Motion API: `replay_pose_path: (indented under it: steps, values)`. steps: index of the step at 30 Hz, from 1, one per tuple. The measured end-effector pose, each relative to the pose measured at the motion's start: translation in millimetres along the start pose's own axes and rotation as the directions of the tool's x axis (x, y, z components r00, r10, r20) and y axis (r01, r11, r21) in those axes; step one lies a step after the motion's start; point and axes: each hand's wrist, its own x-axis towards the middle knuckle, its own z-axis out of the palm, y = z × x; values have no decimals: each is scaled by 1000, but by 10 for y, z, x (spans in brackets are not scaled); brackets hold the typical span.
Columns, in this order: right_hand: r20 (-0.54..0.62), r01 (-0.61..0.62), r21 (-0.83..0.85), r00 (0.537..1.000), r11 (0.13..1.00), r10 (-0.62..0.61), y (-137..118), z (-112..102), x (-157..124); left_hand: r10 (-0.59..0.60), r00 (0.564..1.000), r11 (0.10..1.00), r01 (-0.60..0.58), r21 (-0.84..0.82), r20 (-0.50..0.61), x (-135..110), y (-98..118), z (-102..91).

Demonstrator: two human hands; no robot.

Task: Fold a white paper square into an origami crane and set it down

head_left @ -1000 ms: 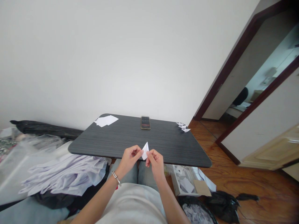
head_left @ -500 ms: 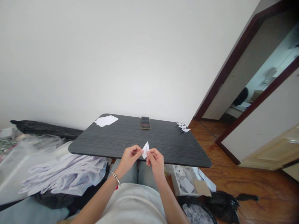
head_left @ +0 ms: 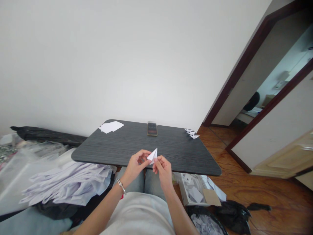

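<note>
— What moved?
— Your paper (head_left: 153, 154) has tipped. Its point now leans right, where it stood upright a moment ago. Your left hand (head_left: 135, 164) pinches its left corner, and your right hand (head_left: 162, 168) pinches its lower edge.
— Where is it?
— Between your hands, over the near edge of the table (head_left: 122, 147). The sheets (head_left: 111, 126), phone (head_left: 152, 129) and folded pieces (head_left: 192, 133) haven't shifted.

Dark table (head_left: 117, 147), white sheets (head_left: 111, 126), perhaps a phone (head_left: 152, 128), small folded pieces (head_left: 192, 133), paper heap (head_left: 70, 182)
</note>
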Motion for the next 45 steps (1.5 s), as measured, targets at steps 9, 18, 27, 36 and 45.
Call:
replay_pose_path:
  steps: [9, 18, 27, 36, 45]
  values:
    - [54, 31, -31, 998, 999, -29, -3, 8, -9, -38, 999, 998, 38, -52, 7, 7, 30, 8]
    - [88, 49, -115, 995, 992, -39, -18, 17, -14, -84, 996, 994, 85, -69, 11, 15, 16, 21]
    - [-2, 93, -138, 996, 986, -94, 27, -36, 23, -80, 997, 996, 80, -47, 10, 13, -65, 7]
    - [16, 164, -248, 986, 955, -166, 33, -25, -5, -79, 997, 995, 79, -53, -6, 12, -85, -1]
    - [2, 133, -258, 991, 957, -137, 83, -71, 12, -74, 997, 997, 74, -20, 23, 3, -63, 6]
